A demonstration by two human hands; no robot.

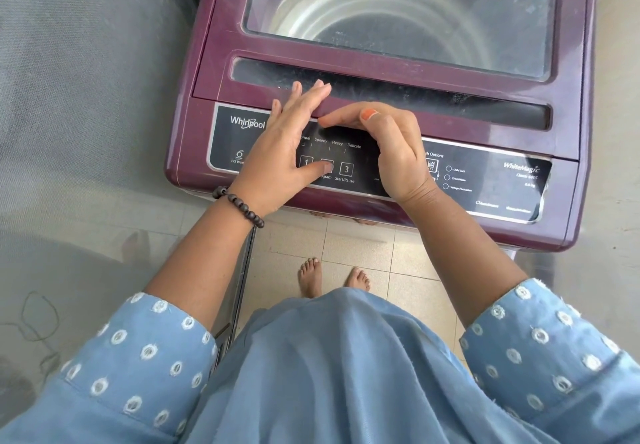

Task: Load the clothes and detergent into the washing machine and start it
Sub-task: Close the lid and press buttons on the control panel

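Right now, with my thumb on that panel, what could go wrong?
The left hand's thumb sits on the middle button, labelled Program, beside Start/Pause; you might change the cycle instead of starting. Through the closed lid, the drum looks empty, so it may run without clothes. The right hand hides part of the panel.

Maroon top-load washing machine [214, 73], lid closed

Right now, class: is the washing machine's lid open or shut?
Shut. The lid lies flat on the washing machine, and the drum shows only through its window.
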